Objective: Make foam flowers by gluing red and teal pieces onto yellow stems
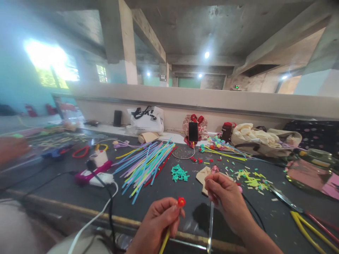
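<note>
A yellow stick (164,242) tipped with one small red flower (181,201) stands nearly upright just in front of the dark table's (66,190) near edge, pinched in the left hand (159,222), whose fingers curl tightly around it. Right of the flower, the right hand (225,197) is raised with its wrist bent, fingertips closed on one small pink piece (214,169), a clear stick (210,225) hanging below it. Beyond the flower lie a fan of coloured straws (144,164), too many to count, one heap of teal bits (179,173) and one phone (193,131).

I see a bare concrete ceiling (190,28) with round lights (207,54), a thick pillar (119,42), and a bright window (51,65) far left.
</note>
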Demonstrator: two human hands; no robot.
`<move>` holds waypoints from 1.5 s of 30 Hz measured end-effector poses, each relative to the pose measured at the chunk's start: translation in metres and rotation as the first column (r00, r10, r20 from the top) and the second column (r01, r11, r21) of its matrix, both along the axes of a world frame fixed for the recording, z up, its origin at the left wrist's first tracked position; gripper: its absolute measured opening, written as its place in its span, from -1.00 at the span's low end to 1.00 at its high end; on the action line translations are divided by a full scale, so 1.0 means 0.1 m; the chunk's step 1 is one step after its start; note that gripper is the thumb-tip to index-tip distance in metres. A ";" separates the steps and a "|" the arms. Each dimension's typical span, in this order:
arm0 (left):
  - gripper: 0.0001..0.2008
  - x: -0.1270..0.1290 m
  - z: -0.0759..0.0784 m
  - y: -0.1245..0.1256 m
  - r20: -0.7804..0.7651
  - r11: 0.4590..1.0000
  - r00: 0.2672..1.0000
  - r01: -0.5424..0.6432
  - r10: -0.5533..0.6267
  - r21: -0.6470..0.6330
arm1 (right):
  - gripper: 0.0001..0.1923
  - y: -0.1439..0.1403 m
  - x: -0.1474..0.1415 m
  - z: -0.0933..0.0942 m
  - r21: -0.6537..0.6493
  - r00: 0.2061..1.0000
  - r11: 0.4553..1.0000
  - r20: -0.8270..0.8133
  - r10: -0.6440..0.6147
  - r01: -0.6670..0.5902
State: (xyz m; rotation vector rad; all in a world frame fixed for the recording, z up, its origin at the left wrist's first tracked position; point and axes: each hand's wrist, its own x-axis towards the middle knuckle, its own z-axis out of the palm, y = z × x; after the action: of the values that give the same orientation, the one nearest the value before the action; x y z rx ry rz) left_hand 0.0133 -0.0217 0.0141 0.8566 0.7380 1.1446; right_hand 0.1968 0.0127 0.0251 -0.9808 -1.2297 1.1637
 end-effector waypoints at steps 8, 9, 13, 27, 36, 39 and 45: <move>-0.78 -0.03 -0.02 0.07 0.139 0.995 0.990 -0.023 0.036 -0.100 | -0.64 -0.01 0.19 -0.01 0.038 0.975 0.998 0.214 -0.065 0.058; -0.78 -0.03 -0.03 0.09 0.167 0.993 0.986 -0.011 0.030 -0.115 | -0.64 -0.02 0.17 -0.02 0.041 0.969 0.998 0.243 -0.048 0.039; -0.80 -0.06 -0.07 0.15 0.240 0.992 0.971 0.023 0.007 -0.123 | -0.61 -0.03 0.02 -0.06 0.026 0.935 0.999 0.354 0.031 -0.043; -0.87 -0.35 0.05 0.22 0.165 0.988 0.978 -0.107 0.124 -0.108 | -0.90 0.17 -0.22 0.06 0.295 0.413 0.874 0.903 -0.122 -0.387; -0.87 -0.32 -0.01 0.24 0.161 0.994 0.984 -0.059 0.073 -0.092 | -0.80 0.37 -0.40 -0.10 0.163 0.123 0.789 0.986 -0.111 -0.592; -0.86 -0.30 -0.02 0.24 0.141 0.994 0.988 -0.056 0.070 -0.098 | -0.84 0.37 -0.42 -0.12 0.178 0.141 0.812 0.983 -0.119 -0.555; -0.84 -0.26 -0.03 0.24 0.121 0.991 0.991 -0.031 0.047 -0.133 | -0.89 0.25 -0.41 0.01 0.227 0.326 0.881 0.941 -0.089 -0.416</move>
State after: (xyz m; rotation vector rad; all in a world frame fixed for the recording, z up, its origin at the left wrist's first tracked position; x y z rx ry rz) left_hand -0.0129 0.0023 0.0108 0.6576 0.7210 1.1605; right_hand 0.1556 0.0376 0.0256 -1.2143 -2.4861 0.2604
